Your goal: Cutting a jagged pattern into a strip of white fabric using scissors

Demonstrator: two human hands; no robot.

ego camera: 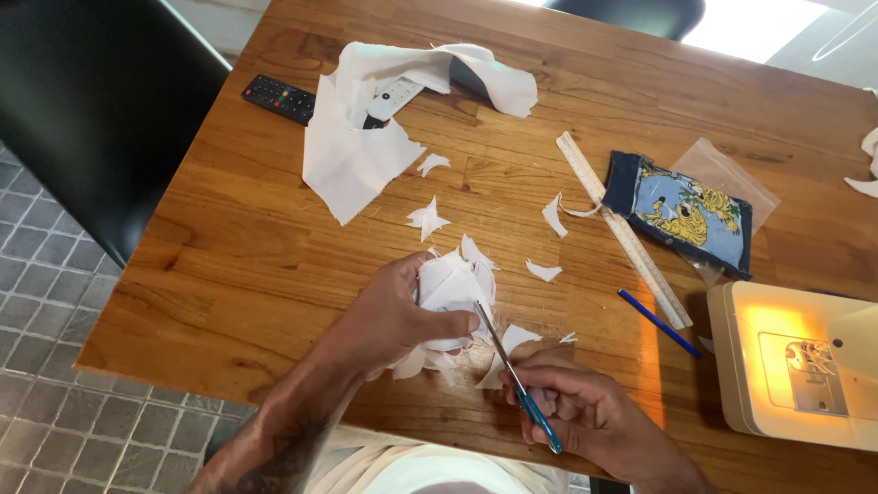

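My left hand (389, 316) pinched the soft, floppy white cloth (453, 293) near its edge, and my right hand (581, 412) squeezed the scissors (517, 380) cutting it over the desk (229, 265).

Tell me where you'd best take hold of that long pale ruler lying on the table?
Probably at the near end of the ruler, coming from above and pinching its two long edges. It lies flat and slants across the wooden table; that end is bare, while the printed blue fabric piece crowds its far half and a blue pen lies just beyond.
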